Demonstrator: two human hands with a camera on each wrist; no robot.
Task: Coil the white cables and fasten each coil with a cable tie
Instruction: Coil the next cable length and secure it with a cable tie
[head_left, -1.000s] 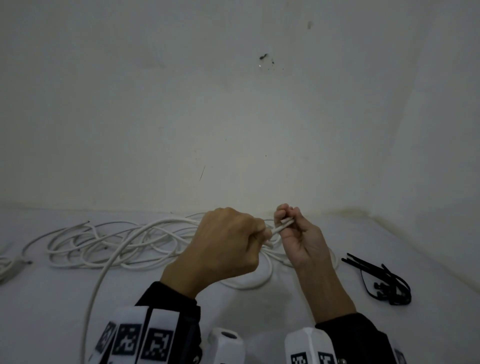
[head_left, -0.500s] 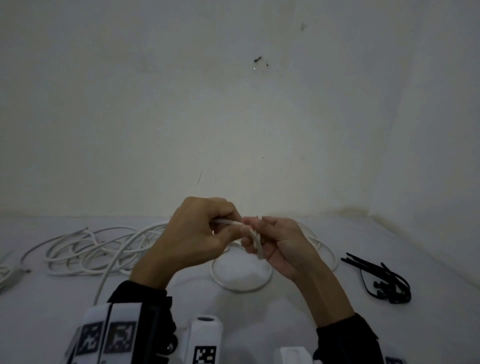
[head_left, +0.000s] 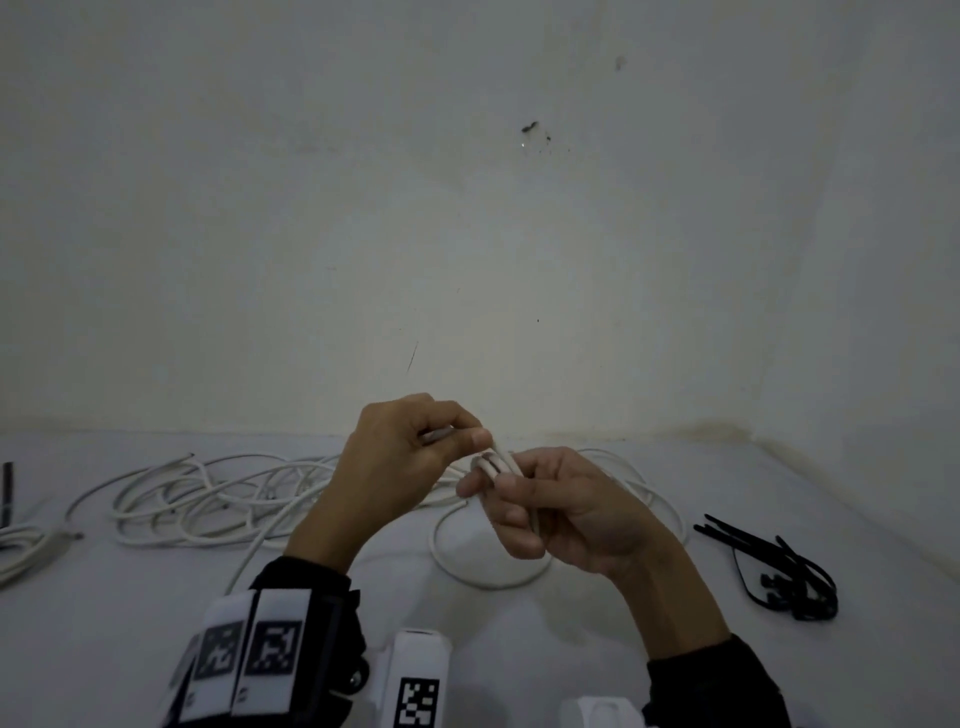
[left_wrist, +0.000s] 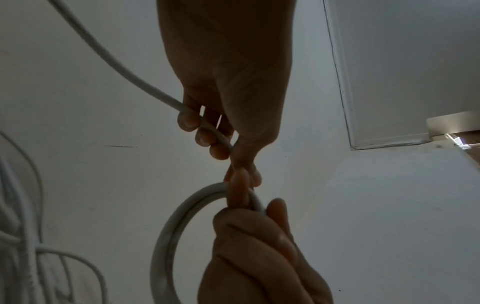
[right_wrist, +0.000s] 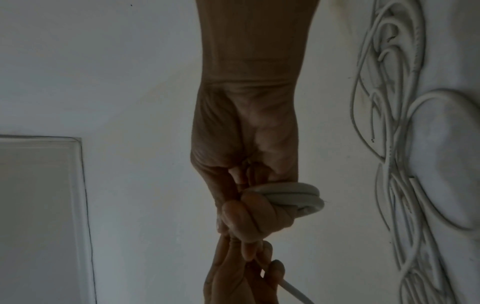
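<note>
My right hand (head_left: 561, 514) curls round a small coil (right_wrist: 293, 197) of white cable, two or three smooth round turns stacked in the fist, thumb pressed over them. My left hand (head_left: 400, 467) pinches the running length of the same cable (left_wrist: 124, 72) between thumb and curled fingers, just beside the coil; the two hands nearly touch.

Cable jacket: plain, matte white, round in section, stiff enough to hold an open loop (head_left: 483, 566) that lies on the surface below the coil. Left of the coil, a loose tangle of white cables (head_left: 208, 499) sprawls in wide overlapping curves. Further left, another white bundle (head_left: 26, 545) at the frame edge, partly cut off. Right of the coil, well apart, a heap of black cable ties (head_left: 774, 571), thin flat strips with small square heads.

Surface (head_left: 597, 649): pale grey-white, smooth. Behind it a white wall (head_left: 467, 234), scuffed, with a dark chipped mark and a thin scratch. The corner meets a second wall to the right.

Writing: none readable; only black-and-white square markers on my wrist mounts (head_left: 249, 660).
</note>
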